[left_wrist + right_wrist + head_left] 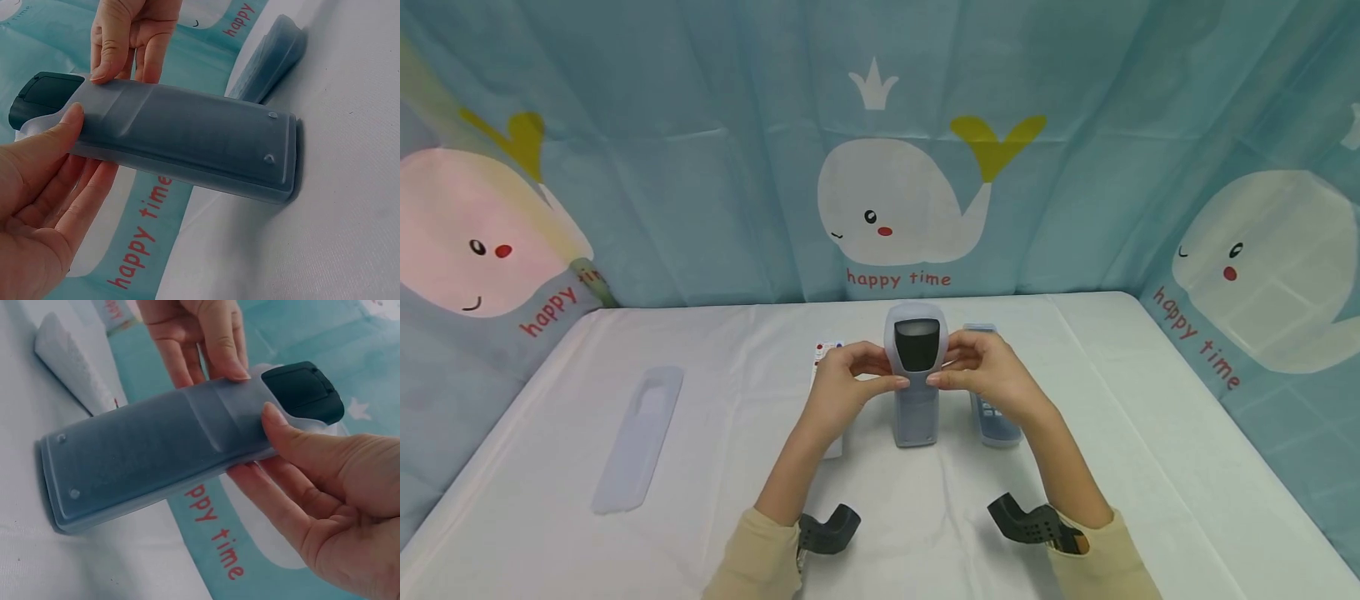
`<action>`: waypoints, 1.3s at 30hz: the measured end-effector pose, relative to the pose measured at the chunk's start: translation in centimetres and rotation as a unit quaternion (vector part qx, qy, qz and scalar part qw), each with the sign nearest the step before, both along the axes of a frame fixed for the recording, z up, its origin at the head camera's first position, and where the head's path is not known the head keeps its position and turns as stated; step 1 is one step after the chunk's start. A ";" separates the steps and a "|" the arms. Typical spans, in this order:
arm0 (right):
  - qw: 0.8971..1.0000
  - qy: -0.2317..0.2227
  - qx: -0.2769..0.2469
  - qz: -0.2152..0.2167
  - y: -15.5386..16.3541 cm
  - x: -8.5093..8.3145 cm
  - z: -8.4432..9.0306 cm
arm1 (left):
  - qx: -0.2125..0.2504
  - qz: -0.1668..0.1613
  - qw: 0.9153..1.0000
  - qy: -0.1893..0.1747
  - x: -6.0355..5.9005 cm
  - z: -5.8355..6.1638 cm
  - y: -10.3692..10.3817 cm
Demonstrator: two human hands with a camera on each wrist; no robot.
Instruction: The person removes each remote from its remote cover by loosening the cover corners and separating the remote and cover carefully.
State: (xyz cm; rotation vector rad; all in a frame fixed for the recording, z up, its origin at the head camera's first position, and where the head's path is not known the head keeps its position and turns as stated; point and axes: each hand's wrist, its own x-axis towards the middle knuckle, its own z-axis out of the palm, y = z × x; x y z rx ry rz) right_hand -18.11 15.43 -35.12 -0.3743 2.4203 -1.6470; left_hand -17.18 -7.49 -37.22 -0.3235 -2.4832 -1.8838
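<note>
White cloth: we see it covering the bench (1150,433).
Backdrop: blue whale curtain (700,167), twelve o'clock.
Hands: our left hand (842,387) and right hand (992,375) both pinch the sleeved remote (916,392).

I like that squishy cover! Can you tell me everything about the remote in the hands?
The remote is dark, wrapped in a soft-looking, cloudy bluish cover, likely silicone. Its dark top end pokes out of the cover. It stands tilted, bottom end on the white table, top lifted. The left hand and right hand grip its sides, thumbs pressing the cover. Two small bumps mark the cover's bottom end.
</note>
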 end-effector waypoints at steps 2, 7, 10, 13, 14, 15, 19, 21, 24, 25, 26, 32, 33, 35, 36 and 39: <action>1.000 -0.001 0.010 -0.004 0.0 0.0 0.1 | -0.004 -0.001 1.000 -0.003 0.0 0.1 0.0; 1.000 -0.007 0.022 -0.005 0.0 0.1 0.1 | -0.020 -0.005 1.000 -0.007 0.1 0.3 -0.1; 1.000 -0.007 0.024 -0.004 0.0 0.1 0.1 | -0.028 -0.008 1.000 -0.006 0.1 0.4 -0.1; 1.000 -0.005 0.026 -0.002 0.0 0.1 0.0 | -0.034 -0.014 0.999 -0.003 0.1 0.5 -0.1; 1.000 -0.004 0.027 -0.001 0.0 0.1 0.0 | -0.035 -0.016 0.999 -0.003 0.1 0.5 -0.1; 1.000 -0.003 0.027 0.001 0.0 0.1 0.0 | -0.037 -0.018 0.999 -0.003 0.1 0.5 -0.2; 0.999 0.003 0.037 0.007 -0.1 0.1 -0.1 | -0.042 -0.025 0.999 -0.004 0.0 0.3 -0.2; 0.999 0.006 0.042 0.011 0.0 0.1 -0.2 | -0.044 -0.027 0.999 -0.007 0.0 0.2 -0.2; 0.999 0.008 0.044 0.017 -0.1 0.2 -0.4 | -0.048 -0.028 0.998 -0.012 -0.1 0.2 -0.2; 0.999 0.009 0.044 0.020 -0.1 0.2 -0.5 | -0.049 -0.029 0.998 -0.013 -0.1 0.1 -0.2; 0.999 0.010 0.044 0.022 -0.1 0.2 -0.5 | -0.050 -0.029 0.998 -0.015 -0.1 0.1 -0.2; 0.998 0.010 0.053 0.029 -0.2 0.2 -0.8 | -0.054 -0.037 0.998 -0.009 -0.1 -0.2 -0.3; 0.998 0.009 0.056 0.029 -0.2 0.2 -0.8 | -0.054 -0.038 0.998 -0.010 -0.1 -0.2 -0.3; 0.998 0.006 0.060 0.030 -0.2 0.2 -0.9 | -0.055 -0.039 0.998 -0.015 -0.1 -0.3 -0.3; 0.998 0.004 0.062 0.030 -0.2 0.2 -1.0 | -0.056 -0.040 0.997 -0.016 -0.1 -0.3 -0.4; 0.998 0.006 0.060 0.035 -0.2 0.3 -1.1 | -0.057 -0.042 0.997 -0.019 0.0 -0.4 -0.4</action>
